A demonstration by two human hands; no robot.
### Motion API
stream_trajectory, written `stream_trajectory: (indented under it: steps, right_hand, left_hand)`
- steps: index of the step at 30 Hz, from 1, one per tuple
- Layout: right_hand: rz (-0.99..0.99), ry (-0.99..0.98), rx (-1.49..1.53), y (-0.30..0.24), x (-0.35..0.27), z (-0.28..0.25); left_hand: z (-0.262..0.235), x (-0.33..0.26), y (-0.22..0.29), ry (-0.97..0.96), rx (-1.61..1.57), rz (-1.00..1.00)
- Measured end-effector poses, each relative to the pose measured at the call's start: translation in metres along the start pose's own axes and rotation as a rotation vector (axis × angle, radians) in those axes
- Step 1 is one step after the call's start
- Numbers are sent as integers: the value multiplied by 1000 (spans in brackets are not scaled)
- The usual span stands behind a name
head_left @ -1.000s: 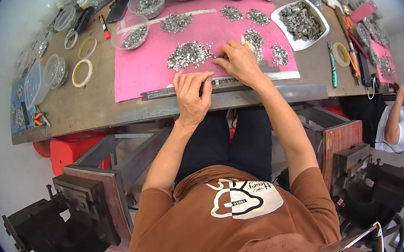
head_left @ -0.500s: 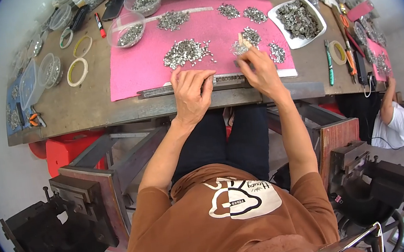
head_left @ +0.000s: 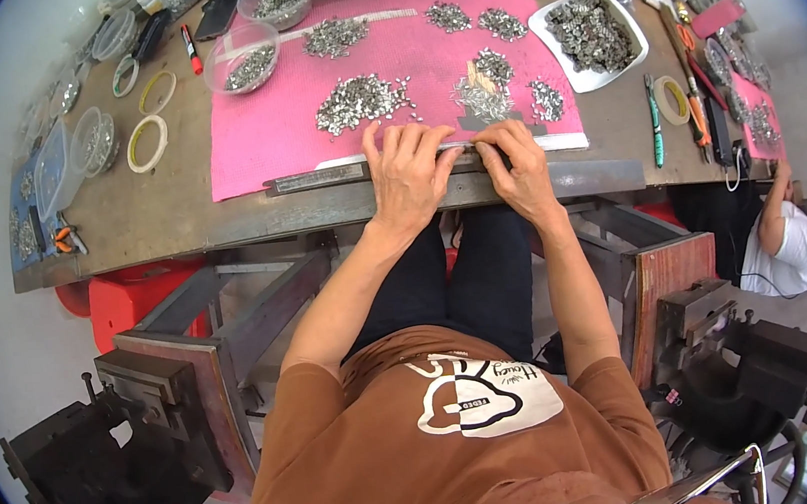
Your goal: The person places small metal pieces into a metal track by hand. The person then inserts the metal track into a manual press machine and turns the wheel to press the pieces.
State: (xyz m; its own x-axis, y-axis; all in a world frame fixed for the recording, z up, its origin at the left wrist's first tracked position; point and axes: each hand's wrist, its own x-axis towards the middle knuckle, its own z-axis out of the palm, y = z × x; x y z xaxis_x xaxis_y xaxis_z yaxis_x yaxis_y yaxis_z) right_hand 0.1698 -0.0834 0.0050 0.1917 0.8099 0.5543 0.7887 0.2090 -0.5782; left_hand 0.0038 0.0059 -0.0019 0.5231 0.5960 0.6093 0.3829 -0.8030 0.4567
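Note:
Both my hands meet over a long narrow dark metal bar (head_left: 319, 179) at the front edge of a pink mat (head_left: 244, 141). My left hand (head_left: 407, 173) has thumb and forefinger pinched at the bar; whatever lies between the tips is too small to name. Close beside it, my right hand (head_left: 517, 165) also pinches at the bar, its fingertips hiding what they hold. Beyond the hands lie a heap of small silvery metal pieces (head_left: 360, 103), a pile of thin metal pins (head_left: 483, 99) and a smaller pile of dark metal bits (head_left: 546, 99).
A white dish (head_left: 640, 34) of metal parts stands right of the mat. Clear plastic tubs (head_left: 242, 58) line the back. Tape rolls (head_left: 147, 144) and orange-handled pliers (head_left: 67, 239) lie left, a green pen (head_left: 655, 125) right. A person (head_left: 791, 245) in white sits at far right.
My right hand has left the pin pile and come down to the bar. The left hand has shifted right along it, so the two are now close together. The view has moved slightly.

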Motion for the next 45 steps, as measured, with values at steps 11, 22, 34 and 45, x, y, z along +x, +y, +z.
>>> stream_trajectory:
  steps: [11, 22, 34, 45]
  right_hand:
    - [83, 20, -72, -6, 3, 4]
    - [203, 342, 1, 2, -22, -4]
    - [95, 273, -397, 2, -35, -10]
    - [266, 309, 176, -36, -45, -9]
  left_hand:
    - [-108, -51, -81, 101, 142, -154]
    - [-147, -49, -86, -46, 91, -76]
    - [-20, 9, -5, -206, 29, 273]
    - [-17, -20, -6, -108, 9, 158]
